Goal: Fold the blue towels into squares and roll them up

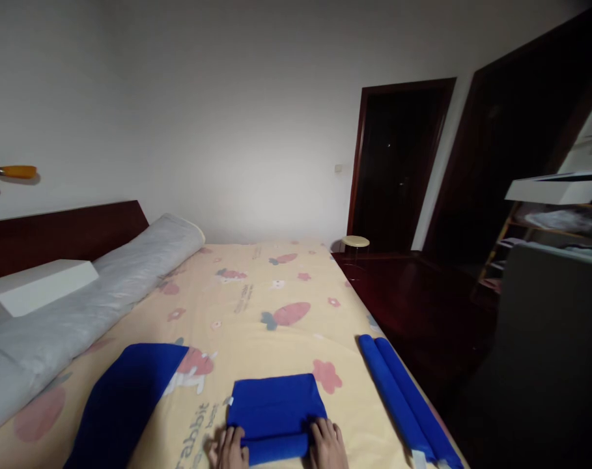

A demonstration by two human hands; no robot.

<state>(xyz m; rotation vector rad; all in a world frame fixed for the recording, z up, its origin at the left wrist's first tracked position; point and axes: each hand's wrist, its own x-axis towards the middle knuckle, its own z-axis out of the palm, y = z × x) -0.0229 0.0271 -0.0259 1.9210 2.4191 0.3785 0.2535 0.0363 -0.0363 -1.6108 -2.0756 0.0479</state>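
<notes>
A blue cloth (276, 404) lies on the bed (256, 299) right in front of me, its near edge rolled into a thick tube. My left hand (230, 448) presses on the left end of that roll with fingers curled over it. My right hand (327, 444) does the same at the right end. Only the fingers and backs of both hands show at the bottom edge of the view.
Two rolled blue cloths (403, 397) lie side by side near the bed's right edge. A flat blue cloth (124, 404) lies at the left. A long grey bolster (81, 306) and a white box (36, 285) sit by the dark headboard. Dark floor, a small stool (355, 242) and doorways are at right.
</notes>
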